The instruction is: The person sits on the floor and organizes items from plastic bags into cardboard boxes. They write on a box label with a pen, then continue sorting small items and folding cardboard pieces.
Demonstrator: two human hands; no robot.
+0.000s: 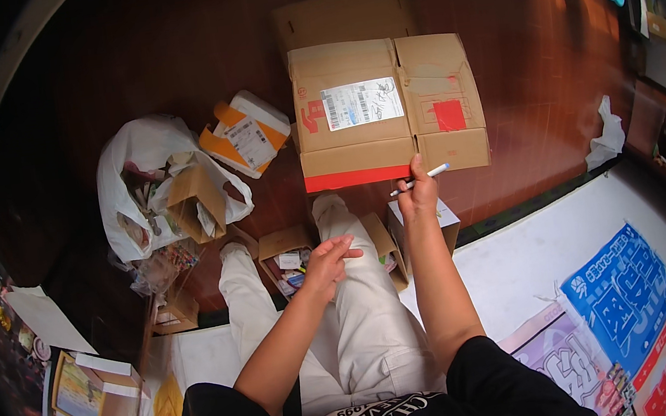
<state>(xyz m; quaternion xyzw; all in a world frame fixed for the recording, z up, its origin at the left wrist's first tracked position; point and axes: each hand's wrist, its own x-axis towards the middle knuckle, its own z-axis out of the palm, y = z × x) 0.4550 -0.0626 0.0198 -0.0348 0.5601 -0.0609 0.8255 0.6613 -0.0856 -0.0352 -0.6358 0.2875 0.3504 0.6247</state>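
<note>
My right hand (419, 192) pinches the lower edge of a flattened cardboard box (358, 157) and also holds a white pen (437, 171) with a blue end across its fingers. The cardboard is unfolded, with a red strip along its near edge, a red square and a white label bearing print and handwriting. My left hand (332, 264) hovers over my leg, its fingers loosely bent and nothing seen in them. Another piece of brown cardboard (340, 10) lies on the floor beyond.
Left of the cardboard are an orange and white carton (246, 137) and a full white plastic bag (114, 154). Open cardboard boxes (284, 239) stand by my feet. A white plastic bag (607, 134) lies at the right, and coloured banners (624, 297) lie at the lower right.
</note>
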